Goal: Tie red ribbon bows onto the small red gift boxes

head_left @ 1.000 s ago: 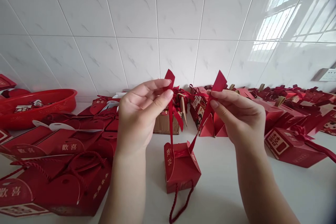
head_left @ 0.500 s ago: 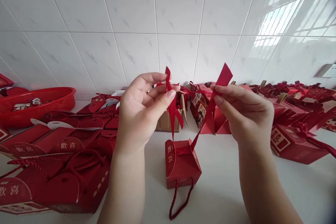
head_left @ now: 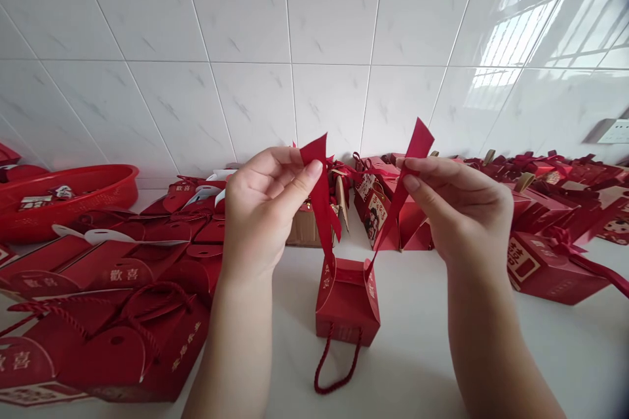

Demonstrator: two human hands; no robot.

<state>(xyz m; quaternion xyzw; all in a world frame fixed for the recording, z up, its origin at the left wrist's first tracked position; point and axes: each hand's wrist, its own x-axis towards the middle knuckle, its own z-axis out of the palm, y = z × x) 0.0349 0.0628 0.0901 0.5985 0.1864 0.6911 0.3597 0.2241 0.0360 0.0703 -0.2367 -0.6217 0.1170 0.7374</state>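
A small red gift box (head_left: 348, 306) stands on the white counter (head_left: 413, 353), its red cord handle hanging toward me. A red ribbon (head_left: 322, 200) runs up from the box top in two ends. My left hand (head_left: 263, 209) pinches the left end between thumb and fingers. The right end is pinched by my right hand (head_left: 462, 209), with its pointed tip sticking up above the fingers. Both ends are held raised and apart over the box.
Flat unfolded red boxes (head_left: 118, 275) lie piled at the left, below a red plastic basket (head_left: 63, 193). Finished red boxes with ribbons (head_left: 550, 262) line the right and the back by the tiled wall. A brown carton (head_left: 307, 226) sits behind the box.
The box has turned a little and shifted right. My left hand's ribbon end now shows flat and wide instead of edge-on. My right hand stays about where it was.
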